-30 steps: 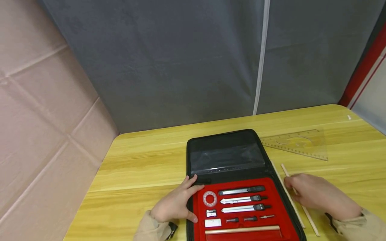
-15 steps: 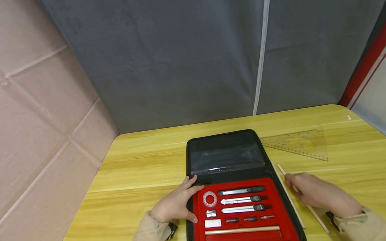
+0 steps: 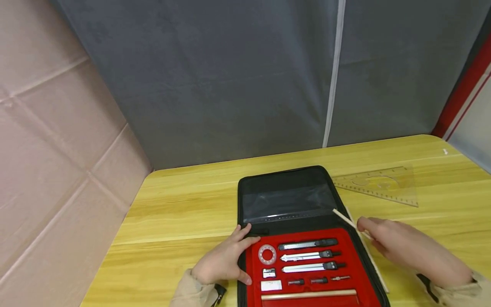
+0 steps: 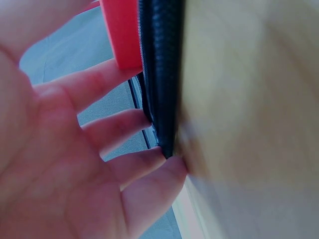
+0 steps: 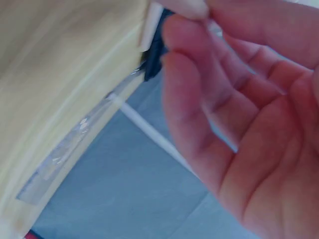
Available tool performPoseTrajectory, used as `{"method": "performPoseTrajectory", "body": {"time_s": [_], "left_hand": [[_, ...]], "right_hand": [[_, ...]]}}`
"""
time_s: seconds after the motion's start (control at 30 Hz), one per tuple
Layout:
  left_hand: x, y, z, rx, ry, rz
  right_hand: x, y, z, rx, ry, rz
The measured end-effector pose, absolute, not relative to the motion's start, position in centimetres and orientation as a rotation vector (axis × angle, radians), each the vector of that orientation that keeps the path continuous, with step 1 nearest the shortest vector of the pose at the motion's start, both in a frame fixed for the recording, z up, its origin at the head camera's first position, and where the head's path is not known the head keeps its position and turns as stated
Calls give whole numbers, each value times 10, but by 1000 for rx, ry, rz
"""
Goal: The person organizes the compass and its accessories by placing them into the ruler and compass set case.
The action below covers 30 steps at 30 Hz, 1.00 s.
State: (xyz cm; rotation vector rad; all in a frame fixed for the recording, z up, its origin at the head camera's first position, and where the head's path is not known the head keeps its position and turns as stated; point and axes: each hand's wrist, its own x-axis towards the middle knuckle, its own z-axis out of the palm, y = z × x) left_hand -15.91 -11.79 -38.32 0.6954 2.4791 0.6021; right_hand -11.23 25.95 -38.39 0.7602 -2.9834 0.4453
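Item 1, pale slim wooden stick [image 3: 345,218]: held. My head feed places it aslant above the right border of item 3, its long axis diagonal: free end pointing far-left toward the lid side, other end running back into the right hand [image 3: 408,249]. That grip is narrow, thumb and fingertips pinching the stick (its hidden end I cannot tell).

Item 2, second pale slim wooden stick [image 3: 376,268]: lying on the yellow wood-grained counter [image 3: 184,204] along the right edge of item 3, far end angled leftward; item 1 crosses it in my view.

Item 3, black zip-edged case [image 3: 285,183]: unfolded flat, lid side away from the person. The left hand [image 3: 222,260] rests at its left edge, fingers spread, that grip wide, fingertips touching the border.

Item 4, red moulded tray [image 3: 354,256], inside the case: bears a pale wooden rod [image 3: 308,294], axis left to right, and a white rectangular block [image 3: 271,285].

Item 5, clear plastic triangular ruler [image 3: 377,183]: on the counter, right of the lid, narrow corner pointing left.
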Motion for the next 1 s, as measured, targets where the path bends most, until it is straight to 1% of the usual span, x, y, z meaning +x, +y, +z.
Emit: {"method": "performPoseTrajectory", "body": {"time_s": [0.2,0.53,0.7,0.83,1.0], "left_hand": [[-159,-118,-383,698,2477,602],[-159,-118,-384,693,2474,611],[-159,-118,-384,690,2473,610],[-159,-118,-383,689,2474,609],[-159,-118,-382,684,2476,610]], "right_hand": [[-105,242,-373,837,-2925,494],[-94,221,-367,1208,-2735,453],[-86,208,-366,1276,-2739,442],[-82,195,-367,1347,-2795,489],[-81,179,-378,1510,-2617,577]]}}
